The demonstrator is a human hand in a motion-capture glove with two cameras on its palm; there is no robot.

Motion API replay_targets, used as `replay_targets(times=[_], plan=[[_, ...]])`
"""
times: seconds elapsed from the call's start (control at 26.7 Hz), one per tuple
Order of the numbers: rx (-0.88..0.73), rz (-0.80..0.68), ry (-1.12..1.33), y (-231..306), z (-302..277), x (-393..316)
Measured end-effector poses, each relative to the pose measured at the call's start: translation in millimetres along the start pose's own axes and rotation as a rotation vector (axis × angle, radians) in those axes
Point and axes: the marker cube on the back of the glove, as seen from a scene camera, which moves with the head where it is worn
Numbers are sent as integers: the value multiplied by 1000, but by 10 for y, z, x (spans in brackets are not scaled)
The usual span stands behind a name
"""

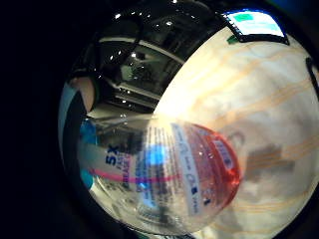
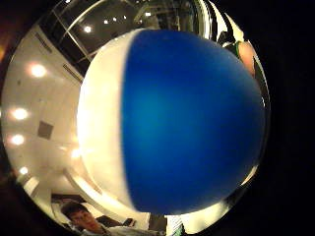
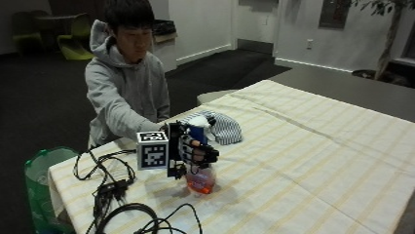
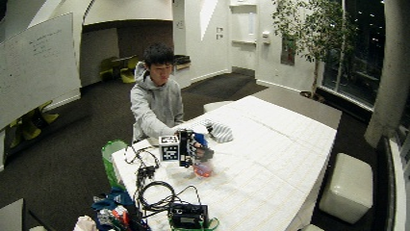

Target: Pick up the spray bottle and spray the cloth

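Spray bottle (image 3: 199,168): clear body, red liquid in the lower part, blue-and-white spray head at top. Upright, held in the gloved right hand (image 3: 195,150) over the near-left part of the table (image 3: 311,161). From the outside view its base is at or just above the tablecloth; cannot tell whether it touches. A shadow lies on the cloth right beside the base.

Hand: fingers (image 3: 202,152) curled round the bottle's neck and upper body, just under the spray head. Whether a finger sits on the trigger cannot be told.

Little-finger-side palm view: the bottle (image 1: 174,174) fills much of the picture, label with printed text facing the camera, red liquid at the bottom end, striped tablecloth beyond it.

Thumb-side palm view: the blue and white spray head (image 2: 187,123) fills nearly the whole picture, close to the palm.

Cloth (image 3: 217,126): striped, bunched in a heap on the table just behind the hand and bottle, nearer the person. Apart from the bottle, not touching it.

Table covered with a pale cloth with yellow stripes. Black cables (image 3: 123,195) lie on its left end.
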Motion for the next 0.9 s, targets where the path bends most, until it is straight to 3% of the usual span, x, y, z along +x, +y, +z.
replay_targets(times=[0.9], plan=[[-42,-15,24,-67,45,-5]])
